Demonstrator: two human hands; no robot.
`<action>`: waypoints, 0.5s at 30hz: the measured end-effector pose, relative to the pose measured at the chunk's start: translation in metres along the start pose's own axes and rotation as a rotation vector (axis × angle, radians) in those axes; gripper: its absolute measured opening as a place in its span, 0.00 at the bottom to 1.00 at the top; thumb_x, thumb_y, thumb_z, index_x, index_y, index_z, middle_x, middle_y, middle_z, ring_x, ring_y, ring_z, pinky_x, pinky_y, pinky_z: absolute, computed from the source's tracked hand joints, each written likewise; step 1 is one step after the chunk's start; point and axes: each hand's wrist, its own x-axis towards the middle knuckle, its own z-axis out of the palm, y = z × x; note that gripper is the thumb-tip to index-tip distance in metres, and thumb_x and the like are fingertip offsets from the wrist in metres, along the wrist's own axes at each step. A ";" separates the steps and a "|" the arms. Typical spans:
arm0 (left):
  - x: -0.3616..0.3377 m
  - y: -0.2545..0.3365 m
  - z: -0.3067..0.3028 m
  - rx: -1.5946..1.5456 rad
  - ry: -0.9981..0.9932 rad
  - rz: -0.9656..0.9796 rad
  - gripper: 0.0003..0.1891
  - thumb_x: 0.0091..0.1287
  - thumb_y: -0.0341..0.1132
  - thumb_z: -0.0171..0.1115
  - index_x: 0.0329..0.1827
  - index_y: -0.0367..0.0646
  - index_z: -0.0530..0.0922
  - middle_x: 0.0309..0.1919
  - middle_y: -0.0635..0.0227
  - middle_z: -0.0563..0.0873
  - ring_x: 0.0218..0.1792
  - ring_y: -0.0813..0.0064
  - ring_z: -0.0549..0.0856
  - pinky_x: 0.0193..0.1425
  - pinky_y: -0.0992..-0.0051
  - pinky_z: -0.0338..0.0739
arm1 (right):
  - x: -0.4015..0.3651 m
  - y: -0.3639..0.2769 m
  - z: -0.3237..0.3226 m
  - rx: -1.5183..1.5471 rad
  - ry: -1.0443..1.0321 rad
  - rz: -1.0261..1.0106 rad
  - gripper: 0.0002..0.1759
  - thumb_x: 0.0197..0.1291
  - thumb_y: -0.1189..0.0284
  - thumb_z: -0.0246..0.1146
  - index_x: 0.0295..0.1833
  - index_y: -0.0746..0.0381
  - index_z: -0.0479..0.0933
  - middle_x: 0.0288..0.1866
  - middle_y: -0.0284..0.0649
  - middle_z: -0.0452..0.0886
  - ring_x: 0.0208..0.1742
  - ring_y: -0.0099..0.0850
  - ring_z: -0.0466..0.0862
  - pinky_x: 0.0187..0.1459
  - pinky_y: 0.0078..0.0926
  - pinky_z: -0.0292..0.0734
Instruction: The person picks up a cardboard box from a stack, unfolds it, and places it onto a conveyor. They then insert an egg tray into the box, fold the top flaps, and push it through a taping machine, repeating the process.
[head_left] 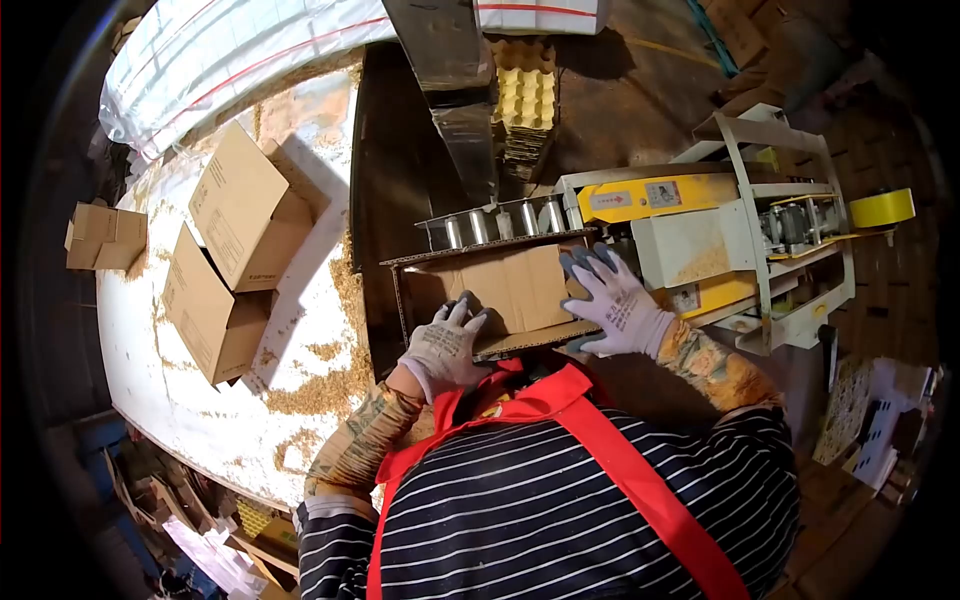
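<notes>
A cardboard box (508,290) lies in front of my body at the end of a roller conveyor, its top side open and its brown inner faces showing. My left hand (447,350), in a pale glove with grey fingertips, rests at the box's near left edge. Its fingers are apart and slightly bent over the cardboard. At the right end of the box is my right hand (618,302), in a similar glove, with fingers spread across the edge. Several metal rollers (503,224) show just beyond the box's far wall.
On the right stands a carton-sealing machine with yellow side panels (660,195) and a yellow tape roll (882,208). Folded cartons (235,215) stand on the sawdust-strewn white table (140,340) at left. A stack of yellow egg trays (525,95) is beyond a metal post (440,50).
</notes>
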 end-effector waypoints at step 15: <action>-0.018 -0.029 0.006 -0.021 0.547 0.369 0.40 0.49 0.53 0.75 0.66 0.46 0.76 0.66 0.49 0.73 0.65 0.46 0.74 0.71 0.50 0.66 | 0.019 0.033 0.001 0.446 -0.185 0.062 0.33 0.55 0.64 0.67 0.67 0.63 0.72 0.56 0.48 0.83 0.58 0.43 0.82 0.60 0.32 0.77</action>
